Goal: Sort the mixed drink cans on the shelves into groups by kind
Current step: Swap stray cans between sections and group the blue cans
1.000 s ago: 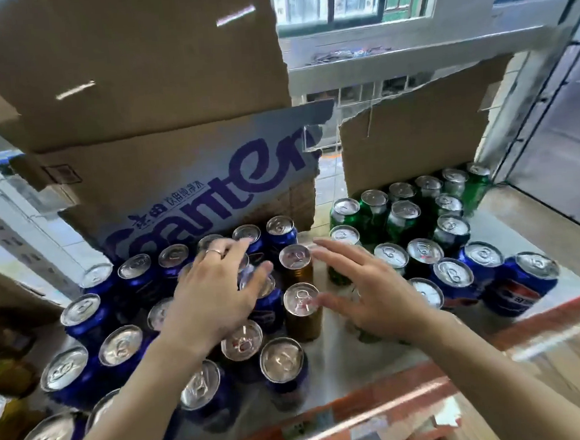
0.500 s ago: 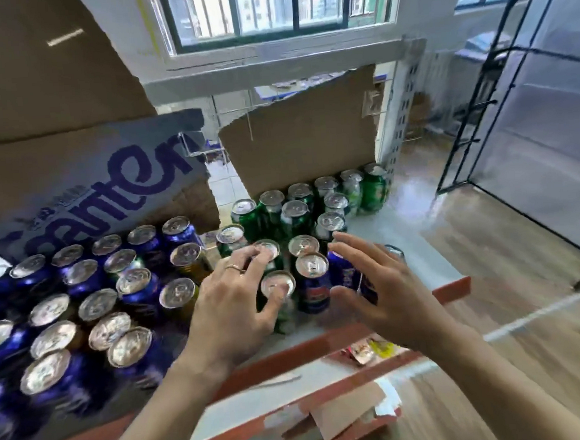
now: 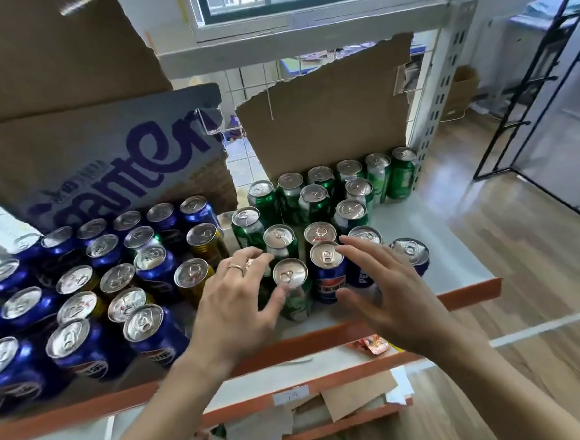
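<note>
On the shelf (image 3: pixel 465 295), blue cans (image 3: pixel 84 347) fill the left side with a few gold cans (image 3: pixel 208 242) mixed in. Green cans (image 3: pixel 318 197) stand in a group at the back right. At the front middle a green can (image 3: pixel 291 288) stands beside a blue can (image 3: pixel 328 273), and two more blue cans (image 3: pixel 411 252) stand to the right. My left hand (image 3: pixel 239 302) has spread fingers, and its thumb touches the front green can's side. My right hand (image 3: pixel 386 288) hovers with fingers extended, their tips by the blue can's top. Neither hand holds anything.
Torn cardboard panels (image 3: pixel 326 121) stand behind the cans, one with blue lettering (image 3: pixel 133 165). A lower shelf (image 3: pixel 293 391) holds papers and wrappers. To the right are a wooden floor (image 3: pixel 525 272) and a black metal frame (image 3: pixel 529 82).
Both hands have moved from the blue and gold cans on the left to the front cluster of green and blue cans. The view has swung right.
</note>
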`<state>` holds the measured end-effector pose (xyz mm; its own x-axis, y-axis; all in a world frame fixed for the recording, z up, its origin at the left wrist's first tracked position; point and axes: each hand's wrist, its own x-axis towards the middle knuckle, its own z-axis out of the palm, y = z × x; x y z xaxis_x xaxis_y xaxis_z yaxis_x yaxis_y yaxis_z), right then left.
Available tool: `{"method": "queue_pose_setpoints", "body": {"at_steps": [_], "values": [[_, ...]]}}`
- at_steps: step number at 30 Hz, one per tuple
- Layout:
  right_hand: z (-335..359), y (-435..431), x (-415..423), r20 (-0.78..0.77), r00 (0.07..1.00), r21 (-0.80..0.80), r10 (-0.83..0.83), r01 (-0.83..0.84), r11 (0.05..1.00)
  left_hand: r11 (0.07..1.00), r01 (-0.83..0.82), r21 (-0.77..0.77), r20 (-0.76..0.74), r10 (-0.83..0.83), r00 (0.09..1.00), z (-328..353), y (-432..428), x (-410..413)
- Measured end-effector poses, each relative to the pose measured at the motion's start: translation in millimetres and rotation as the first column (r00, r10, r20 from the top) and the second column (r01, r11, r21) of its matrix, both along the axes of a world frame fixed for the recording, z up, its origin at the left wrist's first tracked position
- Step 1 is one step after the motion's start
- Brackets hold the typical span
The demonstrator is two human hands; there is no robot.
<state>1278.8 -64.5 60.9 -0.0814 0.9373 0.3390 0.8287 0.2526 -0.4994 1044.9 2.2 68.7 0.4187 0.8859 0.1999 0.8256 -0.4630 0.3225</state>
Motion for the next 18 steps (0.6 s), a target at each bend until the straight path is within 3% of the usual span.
{"method": "queue_pose_setpoints", "body": {"at_steps": [6, 18], "values": [[4.1, 23.4, -0.4, 0.035, 0.999, -0.023, -0.003, 0.004, 1.000, 0.999, 0.028, 0.018, 0.052, -0.028, 0.998, 3.3, 36.1, -2.2], [6.2, 36.5, 39.8, -0.006, 0.978, -0.091, -0.208, 0.207, 0.974, 0.983, 0.180, -0.038, 0.055, -0.178, 0.982, 0.7, 77.9, 35.9]]}}
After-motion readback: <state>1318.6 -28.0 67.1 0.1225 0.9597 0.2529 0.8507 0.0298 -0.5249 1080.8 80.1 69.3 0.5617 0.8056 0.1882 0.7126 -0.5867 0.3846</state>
